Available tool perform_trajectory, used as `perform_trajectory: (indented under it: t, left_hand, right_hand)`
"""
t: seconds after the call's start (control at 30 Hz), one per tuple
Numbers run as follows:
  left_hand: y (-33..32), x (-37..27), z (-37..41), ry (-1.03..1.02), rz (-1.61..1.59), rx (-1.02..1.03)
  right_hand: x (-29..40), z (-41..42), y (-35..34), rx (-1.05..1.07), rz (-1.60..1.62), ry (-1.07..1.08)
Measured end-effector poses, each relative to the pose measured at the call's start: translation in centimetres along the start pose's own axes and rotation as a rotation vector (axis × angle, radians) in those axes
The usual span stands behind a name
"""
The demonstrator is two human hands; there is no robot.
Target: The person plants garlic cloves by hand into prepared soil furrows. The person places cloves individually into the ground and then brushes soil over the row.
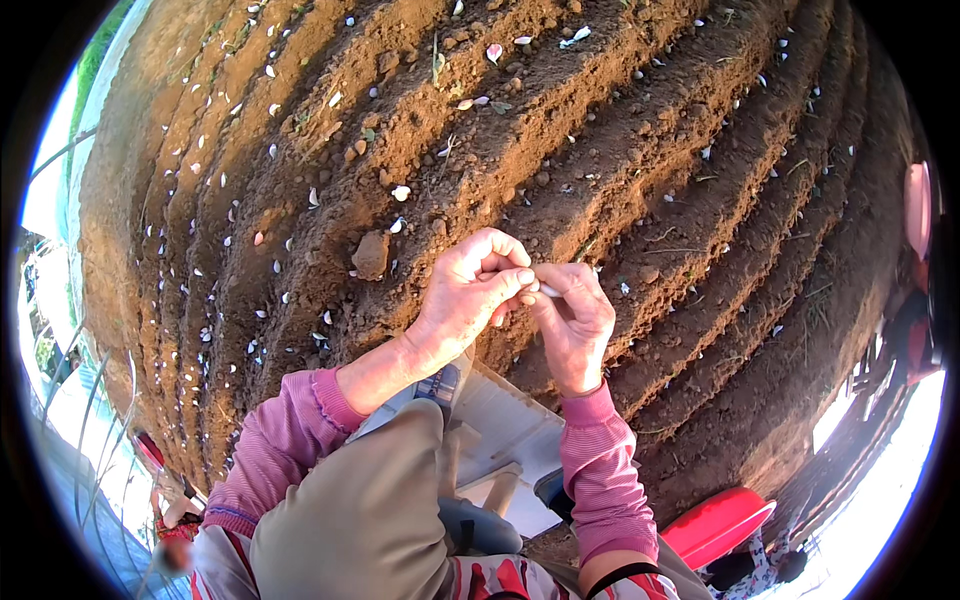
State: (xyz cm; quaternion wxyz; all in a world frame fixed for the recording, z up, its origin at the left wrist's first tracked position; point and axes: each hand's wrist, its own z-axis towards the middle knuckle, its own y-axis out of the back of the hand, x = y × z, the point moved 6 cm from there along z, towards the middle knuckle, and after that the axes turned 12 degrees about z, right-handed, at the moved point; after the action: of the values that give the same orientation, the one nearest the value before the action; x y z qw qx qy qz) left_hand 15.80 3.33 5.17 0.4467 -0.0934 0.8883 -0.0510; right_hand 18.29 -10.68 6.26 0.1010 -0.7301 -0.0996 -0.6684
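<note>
In front of me my two bare hands meet above the furrowed soil. Between the fingertips of my right hand (576, 311) is a small whitish garlic clove (551, 290). My left hand (476, 283) pinches at the clove's left end, thumb against fingers, and its tips touch those of the right hand. The fingers hide much of the clove. Below them, many loose garlic cloves lie in the furrows, among them a white clove (401, 193) and a pinkish clove (494, 52).
A pale board (499, 416) with wooden pieces lies by my legs. A red basin (712, 525) stands at lower right, with a patterned sleeve beside it. Another pink basin (916, 210) is at the right rim. A person (176, 517) is at lower left. A soil clod (371, 255) lies near my left hand.
</note>
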Motion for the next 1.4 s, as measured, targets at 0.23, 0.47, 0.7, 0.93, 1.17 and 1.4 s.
perform_trajectory:
  t: [0.23, 0.47, 0.7, 0.93, 1.17, 1.4]
  left_hand:
    - [0.7, 0.9, -0.4, 0.090, 0.016, 0.115]
    - [0.3, 0.3, 0.2, 0.125, 0.151, 0.202]
    - [-0.2, -0.4, -0.6, -0.095, 0.467, 0.262]
    - [-0.1, 0.9, 0.0, -0.040, 0.121, 0.145]
    - [-0.8, 0.8, -0.3, -0.003, -0.007, 0.024]
    - [-1.1, 1.1, -0.5, -0.009, 0.028, 0.040]
  right_hand:
    - [1.1, 0.1, 0.5, 0.074, -0.243, 0.061]
    - [-1.3, 0.3, 1.3, 0.103, 0.036, -0.173]
    - [-3.9, -1.1, 1.5, 0.204, 0.608, -0.489]
    - [-5.2, -1.1, 0.7, 0.105, 0.872, -0.592]
    - [-4.7, -1.0, 0.0, 0.056, 0.816, -0.472]
    - [-4.3, -1.0, 0.5, 0.093, 0.871, -0.491]
